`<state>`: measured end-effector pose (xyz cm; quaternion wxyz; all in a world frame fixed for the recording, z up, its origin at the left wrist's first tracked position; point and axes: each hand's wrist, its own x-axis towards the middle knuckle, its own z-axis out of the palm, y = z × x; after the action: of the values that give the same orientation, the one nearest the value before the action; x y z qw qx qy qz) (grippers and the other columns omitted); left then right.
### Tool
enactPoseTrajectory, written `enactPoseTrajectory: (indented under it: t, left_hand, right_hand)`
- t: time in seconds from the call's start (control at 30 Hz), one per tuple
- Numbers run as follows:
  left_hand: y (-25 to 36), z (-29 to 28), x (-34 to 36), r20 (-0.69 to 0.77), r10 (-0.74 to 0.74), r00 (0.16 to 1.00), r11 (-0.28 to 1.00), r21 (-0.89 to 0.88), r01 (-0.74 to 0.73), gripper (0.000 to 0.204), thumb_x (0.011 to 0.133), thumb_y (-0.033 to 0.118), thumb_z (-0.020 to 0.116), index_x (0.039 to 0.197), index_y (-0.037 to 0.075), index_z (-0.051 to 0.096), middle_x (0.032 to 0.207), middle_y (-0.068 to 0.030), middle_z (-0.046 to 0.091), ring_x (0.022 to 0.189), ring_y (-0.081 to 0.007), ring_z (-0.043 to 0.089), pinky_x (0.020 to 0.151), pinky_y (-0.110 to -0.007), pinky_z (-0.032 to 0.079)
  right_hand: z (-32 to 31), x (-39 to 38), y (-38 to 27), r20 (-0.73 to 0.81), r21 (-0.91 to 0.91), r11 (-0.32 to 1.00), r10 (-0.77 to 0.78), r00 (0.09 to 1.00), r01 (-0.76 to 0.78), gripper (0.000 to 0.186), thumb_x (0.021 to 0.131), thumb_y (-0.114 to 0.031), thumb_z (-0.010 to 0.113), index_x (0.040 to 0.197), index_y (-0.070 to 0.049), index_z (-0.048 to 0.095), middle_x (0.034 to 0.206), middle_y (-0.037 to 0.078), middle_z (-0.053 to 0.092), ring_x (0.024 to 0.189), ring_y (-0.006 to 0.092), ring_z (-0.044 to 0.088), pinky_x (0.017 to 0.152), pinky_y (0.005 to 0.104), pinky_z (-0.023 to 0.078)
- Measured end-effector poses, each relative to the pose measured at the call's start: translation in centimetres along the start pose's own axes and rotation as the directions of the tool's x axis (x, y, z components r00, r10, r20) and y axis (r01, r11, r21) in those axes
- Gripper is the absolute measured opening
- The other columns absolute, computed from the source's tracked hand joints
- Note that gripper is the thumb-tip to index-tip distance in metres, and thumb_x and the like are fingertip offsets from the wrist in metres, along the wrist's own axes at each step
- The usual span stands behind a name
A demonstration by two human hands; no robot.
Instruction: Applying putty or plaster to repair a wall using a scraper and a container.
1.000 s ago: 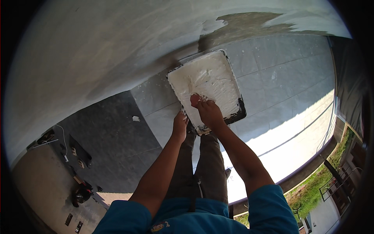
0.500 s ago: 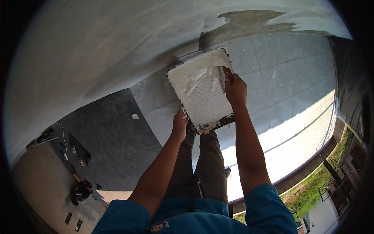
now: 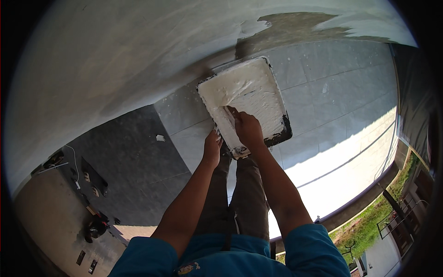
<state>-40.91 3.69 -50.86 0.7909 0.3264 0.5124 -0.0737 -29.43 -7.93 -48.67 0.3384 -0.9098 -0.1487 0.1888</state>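
A black-rimmed paint tray, coated with thick white paste, is held over my legs in front of a grey wall. My left hand is closed on the tray's lower left edge, white smears on its fingers. My right hand grips a scraper that lies in the paste near the left side of the tray, its blade mostly hidden by paste and fingers.
A grey wall with a bare patch curves across the top. Below are pale tiles and a dark floor section with a white scrap. Sandals and scattered items lie lower left. A ledge and grass are at right.
My right hand and the scraper went to the tray's upper right, then came back down and left to its left side. My left hand has stayed on the edge.
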Motion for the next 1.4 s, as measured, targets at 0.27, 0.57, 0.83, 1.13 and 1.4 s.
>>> enactPoseTrajectory:
  t: [0.27,0.57,0.83,1.13,1.4]
  left_hand:
    - [-0.2,0.0,0.0,-0.03,0.002,1.0,1.0,0.015,-0.002,0.046,0.097,0.03,0.05,0.132,0.001,0.043,0.132,-0.0108,0.045,0.127,-0.0248,0.043,0.111,-0.037,0.031]
    - [-0.8,-0.8,0.6,-0.058,-0.021,0.998,1.0,-0.021,0.02,0.049,0.096,0.033,0.051,0.134,0.002,0.041,0.137,-0.0116,0.042,0.129,-0.0258,0.041,0.111,-0.037,0.03]
    - [-0.6,0.2,0.1,0.042,0.023,0.999,0.999,0.031,-0.025,0.048,0.096,0.033,0.051,0.132,0.002,0.042,0.136,-0.0119,0.043,0.128,-0.0255,0.042,0.111,-0.038,0.031]
    - [-0.6,-0.3,0.3,-0.004,0.009,1.0,0.999,0.034,-0.009,0.053,0.096,0.034,0.05,0.136,0.0,0.038,0.137,-0.0132,0.043,0.13,-0.0266,0.041,0.112,-0.037,0.03]
    - [-0.2,-0.2,0.2,-0.037,-0.045,0.998,0.999,0.023,0.045,0.055,0.096,0.034,0.05,0.138,0.001,0.039,0.136,-0.0102,0.044,0.13,-0.0245,0.04,0.111,-0.037,0.029]
  right_hand:
    - [-3.3,6.1,1.6,-0.044,0.131,0.954,0.277,0.96,-0.269,0.022,0.084,-0.02,0.057,0.081,0.001,0.06,0.082,0.024,0.065,0.08,0.043,0.063,0.073,0.0492,0.049]
    - [0.7,-1.3,2.9,-0.096,0.08,0.843,0.538,0.837,-0.532,0.035,0.084,-0.032,0.059,0.084,0.003,0.06,0.085,0.027,0.065,0.082,0.0461,0.062,0.074,0.0515,0.048]
    - [0.7,1.5,5.6,-0.117,0.006,0.796,0.601,0.791,-0.605,0.04,0.084,-0.038,0.059,0.086,0.002,0.065,0.09,0.024,0.067,0.087,0.0422,0.065,0.078,0.0492,0.049]
    - [-1.2,4.4,2.5,-0.061,0.237,0.822,0.545,0.836,-0.519,0.04,0.084,-0.035,0.058,0.086,0.004,0.064,0.085,0.026,0.066,0.085,0.0425,0.065,0.076,0.0478,0.049]
    - [0.3,1.2,3.3,0.134,0.09,0.763,0.628,0.767,-0.64,0.041,0.082,-0.035,0.057,0.084,0.005,0.066,0.085,0.024,0.068,0.084,0.0399,0.066,0.078,0.0469,0.05]
